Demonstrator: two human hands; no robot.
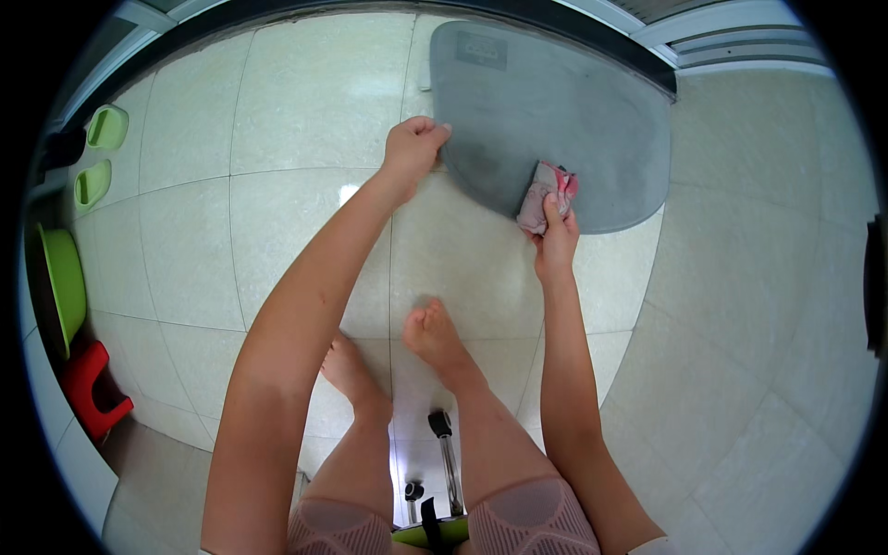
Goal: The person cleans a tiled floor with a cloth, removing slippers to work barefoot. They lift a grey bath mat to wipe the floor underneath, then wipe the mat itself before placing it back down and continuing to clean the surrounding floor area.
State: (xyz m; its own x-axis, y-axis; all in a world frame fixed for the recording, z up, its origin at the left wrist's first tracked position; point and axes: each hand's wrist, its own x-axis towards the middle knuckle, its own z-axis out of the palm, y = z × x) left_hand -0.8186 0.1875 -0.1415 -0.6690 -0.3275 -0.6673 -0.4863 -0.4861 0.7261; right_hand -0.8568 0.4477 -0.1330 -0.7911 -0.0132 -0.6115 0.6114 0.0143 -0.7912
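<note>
A grey floor mat (541, 97) with a darker rectangular patch at one corner lies on the tiles ahead of me. My left hand (414, 149) pinches its left edge between thumb and fingers. In my right hand (557, 243) is a folded, crumpled pink and grey cloth (544, 198), held with the thumb on top. The cloth is over the mat's near edge; whether it presses on the surface I cannot tell.
Light tiles (305, 104) cover the floor around my bare feet (433, 336). Green slippers (107, 127), a green basin (64, 284) and a red plastic stool (94, 388) stand at the left. A dark sill (312, 10) runs along the far side. Castered legs (447, 458) show below me.
</note>
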